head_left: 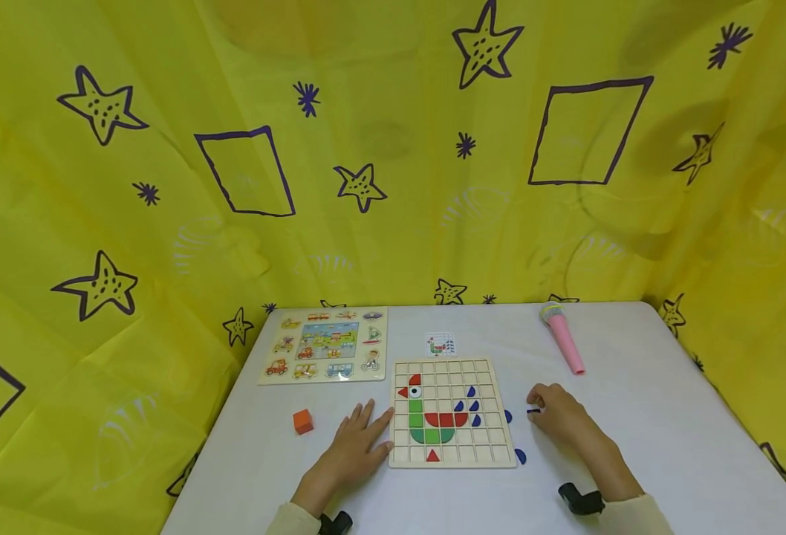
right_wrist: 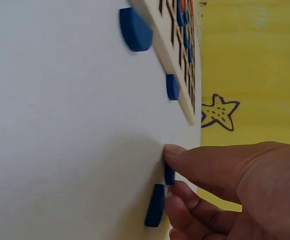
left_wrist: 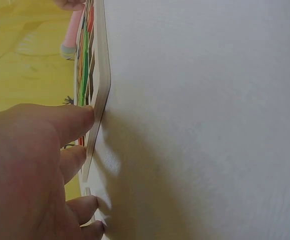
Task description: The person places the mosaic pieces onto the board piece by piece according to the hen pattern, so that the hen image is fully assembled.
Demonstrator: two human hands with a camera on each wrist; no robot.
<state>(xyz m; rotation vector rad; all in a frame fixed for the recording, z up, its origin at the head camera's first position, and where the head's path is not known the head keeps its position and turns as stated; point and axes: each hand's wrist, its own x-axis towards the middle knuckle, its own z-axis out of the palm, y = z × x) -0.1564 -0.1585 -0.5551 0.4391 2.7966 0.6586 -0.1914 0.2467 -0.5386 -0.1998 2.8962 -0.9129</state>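
A wooden grid board (head_left: 493,450) lies on the table, with red, green and blue pieces set in it as a bird shape. My left hand (head_left: 354,448) rests beside the board's left edge, fingers spread, thumb (left_wrist: 82,120) and a fingertip touching the rim. To the right of the board, my right hand (head_left: 560,416) pinches a small blue piece (right_wrist: 169,172) between thumb and finger, close over the table. Another blue piece (right_wrist: 155,205) is right beside those fingers. Two more blue pieces, one upper (head_left: 508,417) and one lower (head_left: 521,456), lie along the board's right edge.
Behind the board is a small picture card (head_left: 440,345) of a similar bird. A vehicle picture puzzle (head_left: 266,377) lies at the back left, and an orange cube (head_left: 303,421) in front of it. At the back right is a pink toy microphone (head_left: 564,338).
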